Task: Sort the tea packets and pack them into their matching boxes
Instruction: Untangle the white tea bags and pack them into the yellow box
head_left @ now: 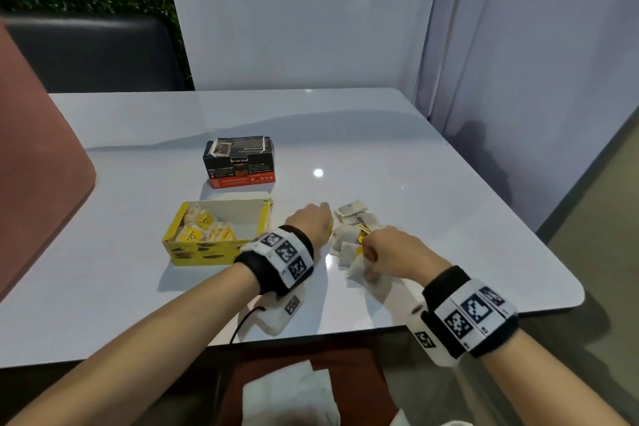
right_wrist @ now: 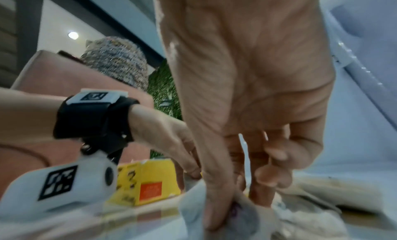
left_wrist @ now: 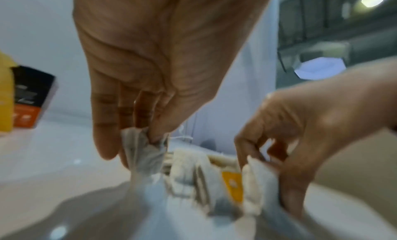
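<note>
On the surface [head_left: 415, 156], right of the open yellow box [head_left: 221, 235], lies the pile of tea packets [head_left: 352, 228]. My left hand [left_wrist: 154, 60] pinches one; my right hand [head_left: 390, 249] pinches another. They look light, soft and crushable, so I'd take them by the paper edge.

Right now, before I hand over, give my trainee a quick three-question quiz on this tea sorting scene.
1. True or false: the yellow box stands open with packets inside.
2. The black box sits: A) beyond the yellow box, B) right of the loose pile.
3. What does the left hand pinch?

Key: 1 true. 2 A. 3 a tea packet at the pile's edge; the right hand grips another.
</note>
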`<state>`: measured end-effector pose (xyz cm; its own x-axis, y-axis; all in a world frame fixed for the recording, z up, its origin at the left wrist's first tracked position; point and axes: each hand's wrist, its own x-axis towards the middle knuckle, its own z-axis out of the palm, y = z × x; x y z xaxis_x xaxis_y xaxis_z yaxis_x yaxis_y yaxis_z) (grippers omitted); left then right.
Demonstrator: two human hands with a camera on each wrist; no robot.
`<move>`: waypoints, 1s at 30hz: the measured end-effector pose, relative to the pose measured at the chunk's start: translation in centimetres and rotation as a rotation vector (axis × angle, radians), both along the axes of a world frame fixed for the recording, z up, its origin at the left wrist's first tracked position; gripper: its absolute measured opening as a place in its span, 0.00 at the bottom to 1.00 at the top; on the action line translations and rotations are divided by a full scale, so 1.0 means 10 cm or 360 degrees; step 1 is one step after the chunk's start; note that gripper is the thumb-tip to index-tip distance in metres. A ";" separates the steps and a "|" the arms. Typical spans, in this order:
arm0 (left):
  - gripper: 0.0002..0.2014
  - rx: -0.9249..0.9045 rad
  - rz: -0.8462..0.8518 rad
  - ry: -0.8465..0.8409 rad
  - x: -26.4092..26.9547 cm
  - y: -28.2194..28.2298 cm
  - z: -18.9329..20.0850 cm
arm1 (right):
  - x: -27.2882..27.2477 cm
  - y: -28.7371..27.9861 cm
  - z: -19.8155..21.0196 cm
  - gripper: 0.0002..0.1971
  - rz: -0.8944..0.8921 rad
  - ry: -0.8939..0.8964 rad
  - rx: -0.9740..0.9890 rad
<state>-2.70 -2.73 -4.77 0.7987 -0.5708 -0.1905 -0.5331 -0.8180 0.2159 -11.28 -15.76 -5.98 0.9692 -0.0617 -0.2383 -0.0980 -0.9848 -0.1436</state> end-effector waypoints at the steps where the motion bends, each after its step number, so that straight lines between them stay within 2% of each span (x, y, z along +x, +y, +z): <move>1: 0.17 -0.0181 0.0079 0.0147 0.03 0.05 0.04 | 0.00 -0.04 0.02 0.09 -0.0038 -0.0008 0.0107; 4: 0.16 -0.1031 0.0390 0.0817 0.03 0.25 0.12 | -0.05 -0.21 0.15 0.12 -0.0197 -0.0160 0.0486; 6: 0.12 -0.1460 0.0463 0.1222 -0.06 0.39 0.16 | -0.12 -0.28 0.23 0.11 -0.0302 -0.0361 0.0780; 8: 0.07 -0.1567 0.0387 0.1349 -0.15 0.48 0.15 | -0.16 -0.28 0.27 0.11 -0.0368 -0.0515 0.1077; 11: 0.11 -0.1517 0.0309 0.1379 -0.26 0.51 0.06 | -0.16 -0.16 0.24 0.13 -0.0351 -0.0654 0.1311; 15: 0.10 -0.1519 0.0349 0.1497 -0.35 0.52 -0.03 | -0.13 0.06 0.16 0.15 -0.0250 -0.1026 0.1264; 17: 0.09 -0.1637 0.0406 0.1665 -0.39 0.52 -0.03 | -0.15 0.16 0.12 0.17 -0.0110 -0.1189 0.1229; 19: 0.13 -0.1802 0.0492 0.1836 -0.40 0.53 0.00 | -0.16 0.24 0.03 0.18 0.0081 -0.1248 0.1044; 21: 0.16 -0.1925 0.0507 0.1865 -0.37 0.55 0.00 | -0.18 0.26 -0.06 0.20 0.0274 -0.1188 0.0887; 23: 0.14 -0.1960 0.0486 0.1744 -0.34 0.58 -0.02 | -0.19 0.24 -0.07 0.25 0.0374 -0.1093 0.0899; 26: 0.11 -0.1938 0.0562 0.1525 -0.32 0.62 -0.11 | -0.18 0.13 0.00 0.26 0.0186 -0.1032 0.1181; 27: 0.11 -0.1924 0.0579 0.1470 -0.31 0.64 -0.13 | -0.14 0.08 0.02 0.24 0.0070 -0.1022 0.1131; 28: 0.11 -0.1913 0.0588 0.1437 -0.30 0.65 -0.14 | -0.08 0.04 0.02 0.21 -0.0019 -0.0952 0.0936; 30: 0.12 -0.1900 0.0600 0.1416 -0.30 0.66 -0.15 | 0.04 0.03 0.02 0.19 -0.0026 -0.0583 0.0388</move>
